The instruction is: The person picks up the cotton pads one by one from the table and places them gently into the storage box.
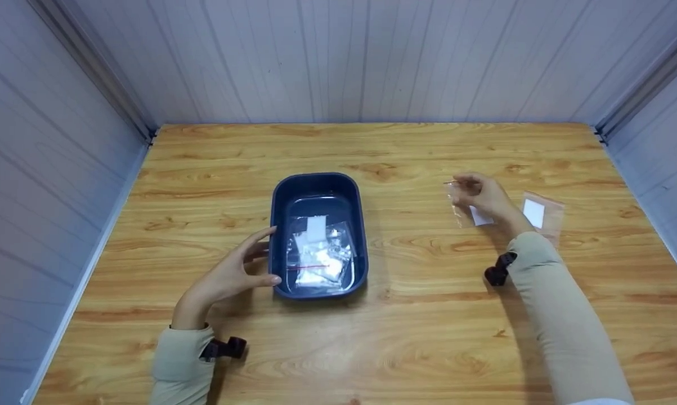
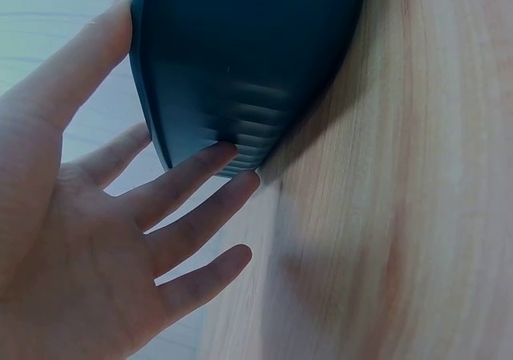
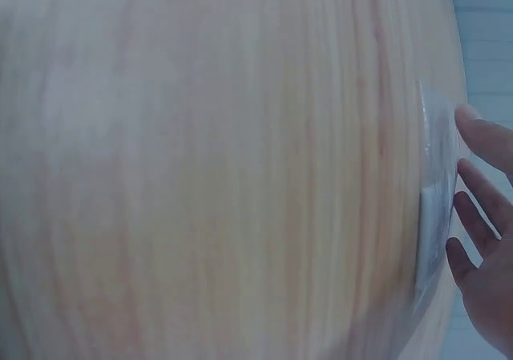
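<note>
A dark blue plastic bin (image 1: 279, 208) stands on the table with several clear zip bags (image 1: 315, 261) inside, one showing a white card. My left hand (image 1: 228, 275) is at its left side, with thumb and fingertips at the rim. In the left wrist view the spread fingers (image 2: 200, 216) are nearly straight against the ribbed wall (image 2: 248, 119). To the right, my right hand (image 1: 484, 197) is over a clear zip bag (image 1: 456, 214) holding a white card. The right wrist view shows thumb and fingers apart beside that bag (image 3: 437, 151); whether they touch it is unclear.
Another clear zip bag (image 1: 552, 216) with a white card lies just right of the right hand. The wood-grain table (image 1: 417, 337) is bordered by pale panel walls (image 1: 338, 62) at the back and both sides. Small black cameras (image 1: 497, 274) sit on the wrists.
</note>
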Available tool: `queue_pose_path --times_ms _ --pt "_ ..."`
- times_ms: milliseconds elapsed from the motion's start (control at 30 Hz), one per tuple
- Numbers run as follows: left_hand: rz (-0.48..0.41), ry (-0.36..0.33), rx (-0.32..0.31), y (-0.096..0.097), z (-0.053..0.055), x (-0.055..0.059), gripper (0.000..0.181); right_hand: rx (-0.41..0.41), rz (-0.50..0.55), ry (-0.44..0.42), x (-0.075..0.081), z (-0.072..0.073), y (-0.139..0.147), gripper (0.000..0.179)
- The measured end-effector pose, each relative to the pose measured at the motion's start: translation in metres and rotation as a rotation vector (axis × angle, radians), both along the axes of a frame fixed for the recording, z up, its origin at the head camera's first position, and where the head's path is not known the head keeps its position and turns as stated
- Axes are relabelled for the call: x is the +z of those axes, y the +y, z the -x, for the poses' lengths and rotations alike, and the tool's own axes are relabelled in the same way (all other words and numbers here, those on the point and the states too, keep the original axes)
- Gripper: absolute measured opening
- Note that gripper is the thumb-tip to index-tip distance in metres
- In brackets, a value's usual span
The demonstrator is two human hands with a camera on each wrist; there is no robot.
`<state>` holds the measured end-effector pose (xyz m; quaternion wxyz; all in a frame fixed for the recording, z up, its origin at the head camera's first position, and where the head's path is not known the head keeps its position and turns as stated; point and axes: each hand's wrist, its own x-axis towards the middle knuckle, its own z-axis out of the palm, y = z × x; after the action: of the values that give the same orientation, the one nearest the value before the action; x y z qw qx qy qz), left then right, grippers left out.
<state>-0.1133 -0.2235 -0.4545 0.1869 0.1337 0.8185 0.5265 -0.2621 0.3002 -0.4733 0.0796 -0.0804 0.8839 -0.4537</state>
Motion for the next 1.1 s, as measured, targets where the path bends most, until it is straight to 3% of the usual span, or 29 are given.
queue_pose_path --times_ms 367,600,1100 --pt "0.021 -0.001 0.01 -0.0016 0.0007 -0.0012 0.095 0.004 -0.038 0.017 -0.0031 0.0008 -0.0021 0.049" --pt "-0.019 0.022 -0.008 -0.0021 0.0012 -0.0024 0.092 -0.045 -0.082 -0.042 -0.0006 -0.0011 -0.0017 0.042" --pt "0.003 0.015 0.0 -0.0025 0.0019 -0.0012 0.093 -0.063 -0.072 -0.049 0.0009 -0.0018 -0.0048 0.023"
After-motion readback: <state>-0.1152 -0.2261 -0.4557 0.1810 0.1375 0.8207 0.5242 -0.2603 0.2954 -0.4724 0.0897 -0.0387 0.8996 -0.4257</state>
